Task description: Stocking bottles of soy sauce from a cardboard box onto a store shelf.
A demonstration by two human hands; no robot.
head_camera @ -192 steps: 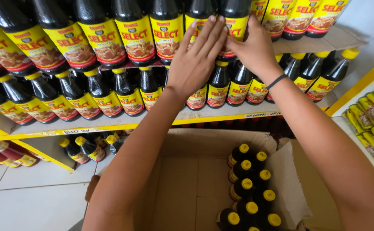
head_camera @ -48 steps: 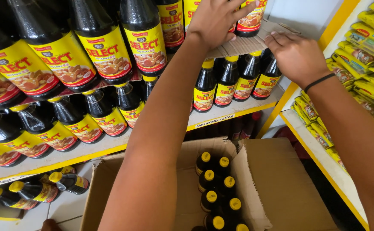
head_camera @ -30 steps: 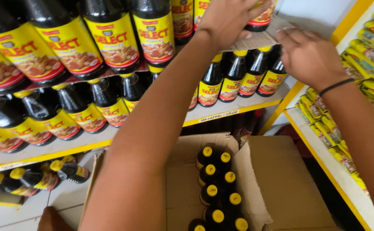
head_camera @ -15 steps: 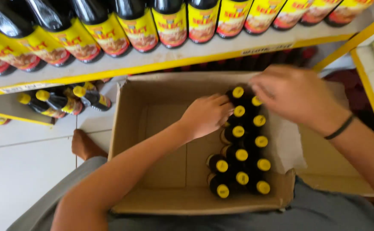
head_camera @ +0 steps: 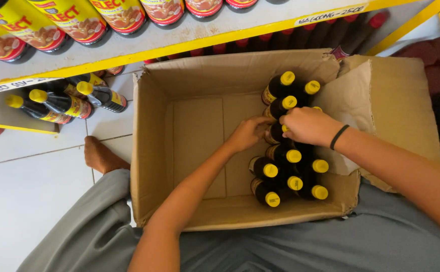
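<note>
Cardboard box (head_camera: 200, 151) is now reached into, shelf left behind: a dark yellow-capped bottle (head_camera: 276, 132), at three o'clock inside, is gripped by left hand (head_camera: 247, 133) and right hand (head_camera: 305, 126), both curled closed.

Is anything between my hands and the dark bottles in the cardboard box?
Nothing visible. The left hand and right hand are already on a dark bottle in the middle of the row, inside the open cardboard box. The flaps are folded away.
</note>
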